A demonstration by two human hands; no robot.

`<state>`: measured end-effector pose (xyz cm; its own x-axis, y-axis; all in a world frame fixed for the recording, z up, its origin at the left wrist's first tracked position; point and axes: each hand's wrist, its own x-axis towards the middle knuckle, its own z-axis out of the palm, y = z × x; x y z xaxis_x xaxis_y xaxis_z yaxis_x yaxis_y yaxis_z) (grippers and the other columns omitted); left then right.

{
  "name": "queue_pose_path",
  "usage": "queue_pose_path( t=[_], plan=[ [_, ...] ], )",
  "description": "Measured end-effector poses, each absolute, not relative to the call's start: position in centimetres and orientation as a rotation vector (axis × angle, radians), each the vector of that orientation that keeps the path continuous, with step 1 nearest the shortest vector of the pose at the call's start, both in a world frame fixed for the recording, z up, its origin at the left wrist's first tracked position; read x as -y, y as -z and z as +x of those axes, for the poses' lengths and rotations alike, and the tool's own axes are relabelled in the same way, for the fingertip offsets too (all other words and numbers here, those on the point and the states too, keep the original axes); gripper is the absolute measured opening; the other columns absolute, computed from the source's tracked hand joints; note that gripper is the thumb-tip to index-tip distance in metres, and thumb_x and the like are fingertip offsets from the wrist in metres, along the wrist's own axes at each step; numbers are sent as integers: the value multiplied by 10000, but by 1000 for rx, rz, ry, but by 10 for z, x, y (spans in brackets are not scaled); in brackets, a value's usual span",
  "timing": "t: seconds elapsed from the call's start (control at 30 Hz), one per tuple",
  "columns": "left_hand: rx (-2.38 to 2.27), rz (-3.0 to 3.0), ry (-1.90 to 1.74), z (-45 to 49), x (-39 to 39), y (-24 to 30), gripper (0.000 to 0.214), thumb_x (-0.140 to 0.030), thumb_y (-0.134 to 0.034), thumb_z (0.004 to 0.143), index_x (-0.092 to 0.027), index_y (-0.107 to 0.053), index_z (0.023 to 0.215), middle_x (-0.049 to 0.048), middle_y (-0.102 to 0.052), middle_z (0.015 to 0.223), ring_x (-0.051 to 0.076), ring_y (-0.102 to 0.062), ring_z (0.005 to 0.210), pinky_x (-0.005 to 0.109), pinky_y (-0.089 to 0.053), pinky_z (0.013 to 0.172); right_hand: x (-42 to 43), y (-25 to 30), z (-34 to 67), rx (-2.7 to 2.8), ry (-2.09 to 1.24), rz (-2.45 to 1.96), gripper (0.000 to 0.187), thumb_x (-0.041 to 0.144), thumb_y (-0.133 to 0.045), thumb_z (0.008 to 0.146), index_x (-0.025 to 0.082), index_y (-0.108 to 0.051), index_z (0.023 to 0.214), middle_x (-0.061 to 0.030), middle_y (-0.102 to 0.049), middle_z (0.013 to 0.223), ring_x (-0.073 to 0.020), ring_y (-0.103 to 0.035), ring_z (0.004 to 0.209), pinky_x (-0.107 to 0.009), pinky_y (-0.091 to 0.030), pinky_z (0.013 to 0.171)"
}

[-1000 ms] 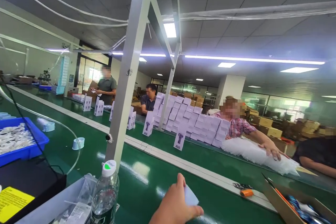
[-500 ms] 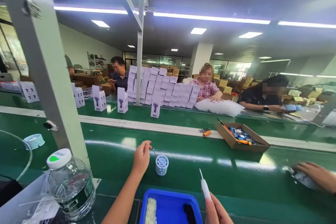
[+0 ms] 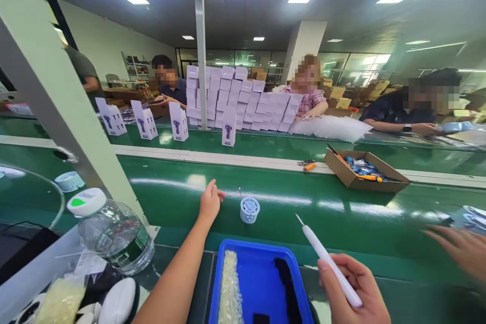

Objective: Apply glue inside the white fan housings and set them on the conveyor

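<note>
— Lower centre of the head view, on the green conveyor belt (image 3: 167, 197): what stands there?
— A small round blue-and-white part (image 3: 249, 210), just right of my left hand (image 3: 210, 202). That hand is loosely curled, clear of the part, with nothing in it that I can see.
— And lower right?
— My right hand (image 3: 351, 293) is closed around a white pen-like tool (image 3: 328, 260), tip pointing up-left, beside the blue tray (image 3: 258, 276). A co-worker's hand (image 3: 461, 248) shows blurred at the right edge.
</note>
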<state>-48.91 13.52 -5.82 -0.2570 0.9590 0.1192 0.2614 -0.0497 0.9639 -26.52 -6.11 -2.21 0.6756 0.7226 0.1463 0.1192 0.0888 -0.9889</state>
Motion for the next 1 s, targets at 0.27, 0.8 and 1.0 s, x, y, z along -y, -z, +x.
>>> queue_pose_path(
  t=[0.27,0.8,1.0],
  plan=[
    [-1503,1257,-1388,-488,-134,49,377,-406,-341,859,-138,-552,1019,-8,-603,586,98,-429,386,236,-359,435,51,39,-247,829,-342,-1394,404,494,-659,705,185,-584,955,-64,-593,933,-197,-601,821,-307,-505,665],
    [-1480,1480,-1290,-485,-134,54,290,-451,-346,830,-220,-464,698,-43,-506,471,131,-487,451,242,-391,490,0,14,-58,1453,-455,-1419,227,71,-697,577,283,-692,659,10,-719,832,-245,-628,935,-453,-337,1044],
    [-1630,1616,-1280,-480,-128,49,276,-396,-319,831,-224,-478,685,-42,-423,476,138,-423,464,250,-329,498,-39,-10,-119,1677,-718,-1283,374,-4,-690,553,309,-729,754,41,-726,970,-257,-619,1061,-429,-343,1077]
  ],
)
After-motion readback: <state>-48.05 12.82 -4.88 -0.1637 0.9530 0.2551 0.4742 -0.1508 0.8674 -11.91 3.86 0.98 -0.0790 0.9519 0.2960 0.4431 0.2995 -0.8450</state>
